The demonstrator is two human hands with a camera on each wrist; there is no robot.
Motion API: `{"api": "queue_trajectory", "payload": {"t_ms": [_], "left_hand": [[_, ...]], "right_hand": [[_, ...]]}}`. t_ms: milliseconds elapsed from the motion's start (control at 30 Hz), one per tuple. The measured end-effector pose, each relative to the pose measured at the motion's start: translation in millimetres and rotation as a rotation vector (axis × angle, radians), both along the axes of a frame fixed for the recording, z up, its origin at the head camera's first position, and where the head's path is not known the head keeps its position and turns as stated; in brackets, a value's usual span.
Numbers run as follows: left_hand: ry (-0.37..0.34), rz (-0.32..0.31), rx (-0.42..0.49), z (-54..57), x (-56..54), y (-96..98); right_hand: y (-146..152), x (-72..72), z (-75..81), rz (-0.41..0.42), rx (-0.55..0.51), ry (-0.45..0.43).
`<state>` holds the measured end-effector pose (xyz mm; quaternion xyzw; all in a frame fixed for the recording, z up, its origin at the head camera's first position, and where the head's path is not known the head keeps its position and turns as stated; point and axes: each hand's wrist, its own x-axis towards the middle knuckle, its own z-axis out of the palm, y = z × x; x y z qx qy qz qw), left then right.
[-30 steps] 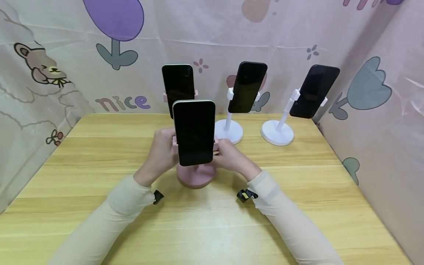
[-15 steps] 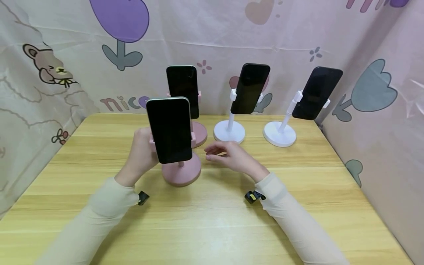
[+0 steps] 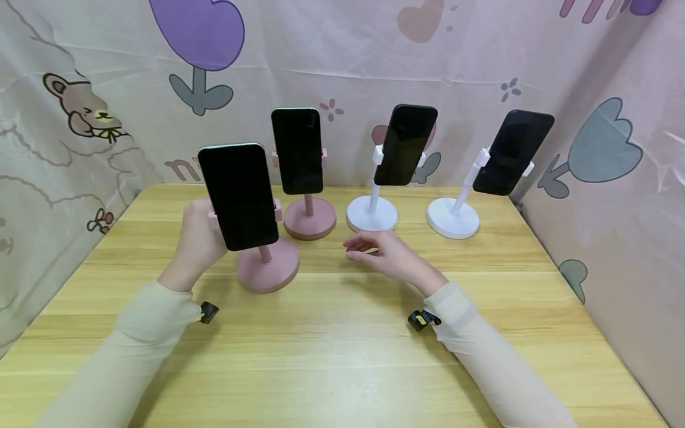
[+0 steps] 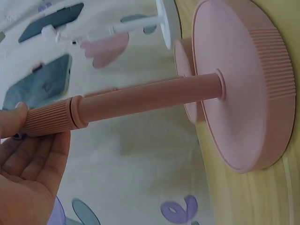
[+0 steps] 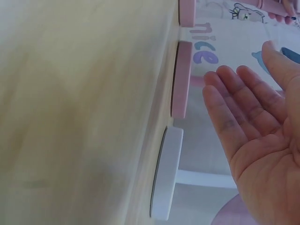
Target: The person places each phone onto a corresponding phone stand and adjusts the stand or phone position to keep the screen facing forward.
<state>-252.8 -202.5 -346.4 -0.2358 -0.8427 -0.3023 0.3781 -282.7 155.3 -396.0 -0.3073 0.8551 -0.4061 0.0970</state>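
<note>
My left hand [image 3: 199, 241] holds a pink phone stand [image 3: 267, 267] by the upper part of its post, behind the phone. The black-screened phone [image 3: 239, 197] sits in the stand's clamp, leaning slightly. In the left wrist view, thumb and fingers curl round the ribbed collar [image 4: 49, 117] atop the post, and the round base [image 4: 234, 93] shows close over the table. Holding nothing, my right hand [image 3: 393, 255] hovers over the wood with relaxed fingers. Its palm and extended fingers [image 5: 225, 115] show in the right wrist view.
Behind stand another pink phone stand [image 3: 310, 219] and two white phone stands [image 3: 371, 214], each carrying a phone. The right white one [image 3: 453, 218] tilts toward the side. A printed cloth [image 3: 342, 53] hangs along the back and sides of the wooden table [image 3: 332, 368].
The right hand has let go of the near pink stand and drawn a little to the right. The left hand has carried the stand and phone leftward, uncovering the pink stand behind.
</note>
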Motion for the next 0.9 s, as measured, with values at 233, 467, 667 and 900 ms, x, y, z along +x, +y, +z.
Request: {"api": "queue_trajectory", "payload": {"t_ms": [233, 467, 667, 900], "left_hand": [[-0.015, 0.051, 0.01, -0.4, -9.4, -25.1], [-0.125, 0.164, 0.07, 0.4, -14.9, -51.4], [-0.177, 0.262, 0.103, 5.1, -22.1, -70.7], [-0.111, 0.298, 0.069, 8.8, -29.6, -89.0]], "right_hand": [[7.8, 0.5, -0.5, -0.016, -0.005, 0.0], [16.7, -0.5, 0.7, -0.048, -0.045, 0.031], [20.1, -1.9, -0.9, -0.035, -0.045, 0.038], [20.8, -3.1, -3.1, -0.045, -0.039, 0.04]]}}
